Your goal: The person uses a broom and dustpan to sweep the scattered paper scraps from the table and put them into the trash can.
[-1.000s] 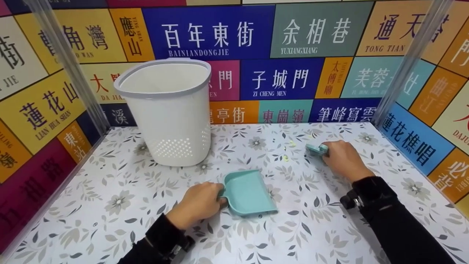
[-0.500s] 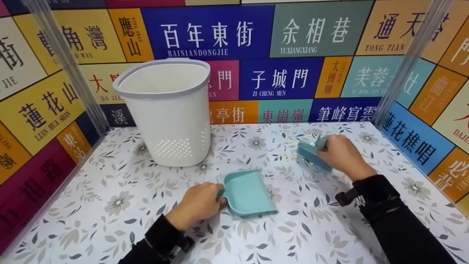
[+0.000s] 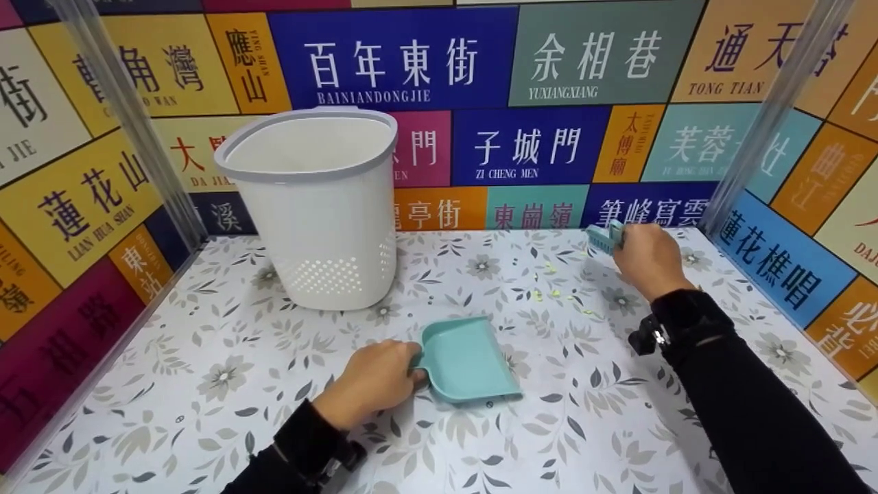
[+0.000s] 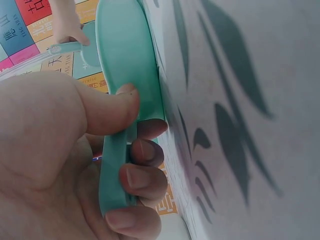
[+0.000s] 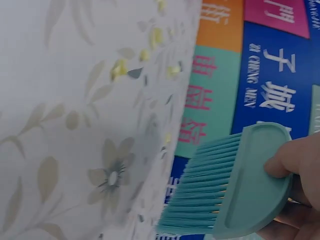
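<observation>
Left hand: the left hand grasped the handle of the dustpan; thumb lay along the top, other fingers curled round beneath.
Dustpan: pale teal dustpan lay on the worktop, near side, about mid-scene; handle to the left, wide lip to the right.
Right hand: the right hand pinched the brush, thumb on its flat face; far right.
Brush: teal brush, held at the far right, well apart from the dustpan; bristles on the side away from the fingers; contact with the cloth could not be told.
Yellow bits: small yellow bits, loosely scattered between dustpan and brush, far side; exact count too small to tell.
Bin: white bin, grey rim, small holes low in its side; stood upright at far left, beyond the dustpan.
Cloth: white floral cloth, grey flowers and leaves, covered the worktop.
Wall: colourful sign-panel wall behind and at both sides.
Arms: black sleeves, black straps at both wrists.
</observation>
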`<state>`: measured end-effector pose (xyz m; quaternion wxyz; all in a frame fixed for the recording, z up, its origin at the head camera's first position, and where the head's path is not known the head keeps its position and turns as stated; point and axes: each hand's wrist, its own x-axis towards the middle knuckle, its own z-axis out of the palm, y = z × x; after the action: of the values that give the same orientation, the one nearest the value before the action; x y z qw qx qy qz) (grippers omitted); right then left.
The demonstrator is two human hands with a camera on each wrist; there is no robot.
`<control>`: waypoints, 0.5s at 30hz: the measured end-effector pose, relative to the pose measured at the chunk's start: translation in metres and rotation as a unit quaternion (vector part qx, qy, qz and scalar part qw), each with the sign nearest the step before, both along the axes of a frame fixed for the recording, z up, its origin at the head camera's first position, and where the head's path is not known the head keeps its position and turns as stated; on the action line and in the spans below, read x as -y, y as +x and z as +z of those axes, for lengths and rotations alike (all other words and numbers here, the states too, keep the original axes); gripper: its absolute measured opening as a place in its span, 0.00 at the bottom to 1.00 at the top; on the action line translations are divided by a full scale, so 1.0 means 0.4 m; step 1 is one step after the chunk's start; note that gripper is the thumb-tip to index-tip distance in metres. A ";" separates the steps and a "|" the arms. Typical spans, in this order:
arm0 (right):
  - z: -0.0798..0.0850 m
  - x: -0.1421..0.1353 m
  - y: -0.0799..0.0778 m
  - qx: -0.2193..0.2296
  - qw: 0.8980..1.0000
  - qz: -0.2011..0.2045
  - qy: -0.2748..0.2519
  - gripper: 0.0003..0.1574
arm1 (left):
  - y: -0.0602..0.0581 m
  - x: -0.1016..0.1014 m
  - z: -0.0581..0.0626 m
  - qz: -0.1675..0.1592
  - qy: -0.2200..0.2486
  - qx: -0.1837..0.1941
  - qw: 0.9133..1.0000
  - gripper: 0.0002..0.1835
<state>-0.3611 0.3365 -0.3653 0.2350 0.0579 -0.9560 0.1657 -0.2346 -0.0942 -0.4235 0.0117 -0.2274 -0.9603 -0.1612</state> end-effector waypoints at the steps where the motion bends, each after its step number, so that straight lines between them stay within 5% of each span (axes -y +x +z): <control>1: -0.009 -0.001 -0.008 -0.010 1.000 0.001 -0.001 0.18 | 0.000 0.001 0.000 0.000 0.001 -0.002 1.000 0.13; 5: -0.055 -0.005 -0.032 -0.053 0.999 0.001 0.000 0.01 | -0.003 0.004 -0.002 0.003 0.003 -0.003 1.000 0.14; 10: -0.108 -0.009 -0.050 -0.085 0.996 -0.008 0.001 0.08 | -0.004 0.007 -0.003 0.004 0.003 0.000 1.000 0.14; 15: -0.126 -0.008 -0.062 -0.067 0.998 -0.009 -0.005 0.12 | -0.005 0.006 -0.003 0.005 0.006 0.004 1.000 0.13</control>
<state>-0.3859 0.3398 -0.4156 0.3007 0.0588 -0.9377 0.1637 -0.2367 -0.0967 -0.4247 0.0103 -0.2217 -0.9605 -0.1681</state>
